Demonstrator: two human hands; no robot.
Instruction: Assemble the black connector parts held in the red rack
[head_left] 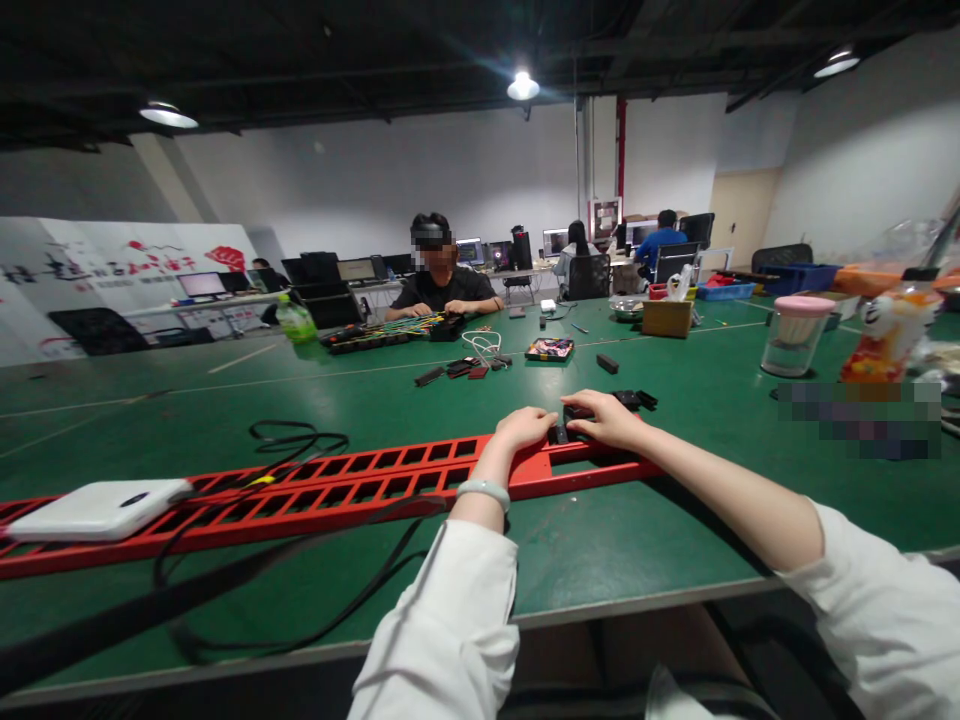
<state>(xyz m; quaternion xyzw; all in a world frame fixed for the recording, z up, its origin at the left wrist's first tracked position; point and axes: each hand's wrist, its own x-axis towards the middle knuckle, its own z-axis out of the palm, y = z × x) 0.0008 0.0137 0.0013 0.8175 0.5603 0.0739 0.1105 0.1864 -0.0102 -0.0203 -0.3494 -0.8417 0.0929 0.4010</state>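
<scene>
A long red slotted rail (337,487) lies across the green table (637,540). My left hand (523,427) rests on the rail's right part, fingers curled against a small black block (559,434) set in it. My right hand (607,417) presses on another black block (578,411) right beside it. More small black blocks (636,399) lie just beyond my right hand. Whether either hand truly grips a block is hidden by the fingers.
A white flat device (97,508) sits on the rail's left end, with black cables (296,440) looping nearby. A person sits across the table at another rail. A pink-lidded jar (796,334), a cardboard box (667,317) and loose black parts (461,369) stand farther back.
</scene>
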